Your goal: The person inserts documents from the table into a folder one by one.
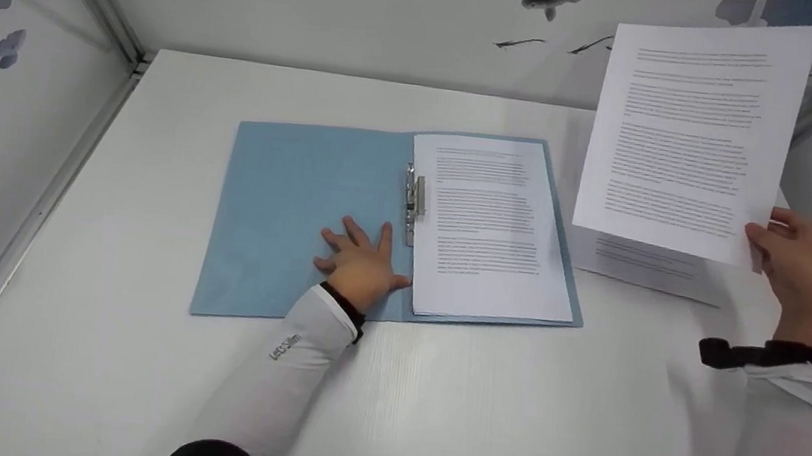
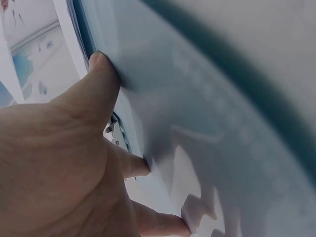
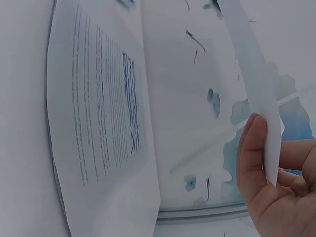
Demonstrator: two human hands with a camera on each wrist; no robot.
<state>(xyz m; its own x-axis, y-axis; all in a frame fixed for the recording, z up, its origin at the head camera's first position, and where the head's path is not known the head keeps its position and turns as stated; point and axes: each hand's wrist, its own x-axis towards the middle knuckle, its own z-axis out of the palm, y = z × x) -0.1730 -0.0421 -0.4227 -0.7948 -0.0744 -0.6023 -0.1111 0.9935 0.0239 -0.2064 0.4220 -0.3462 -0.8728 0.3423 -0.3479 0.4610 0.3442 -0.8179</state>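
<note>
A blue folder (image 1: 306, 172) lies spread flat on the white table, with printed pages (image 1: 489, 229) on its right half beside a metal clip (image 1: 412, 202). My left hand (image 1: 364, 265) presses on the folder near its spine, fingers spread and straight; in the left wrist view its thumb and fingertips touch the blue surface. To the right, my right hand (image 1: 806, 266) pinches a printed sheet (image 1: 679, 143) by its lower right corner, raised above the table. Under it, a stack of paper (image 1: 643, 268) lies partly hidden; the right wrist view shows more of the stack (image 3: 98, 113).
White panels with fish and ink patterns (image 1: 323, 15) stand behind the table and at the sides. A metal frame rail (image 1: 38, 212) runs along the left edge. The table surface (image 1: 492, 411) stretches in front of the folder.
</note>
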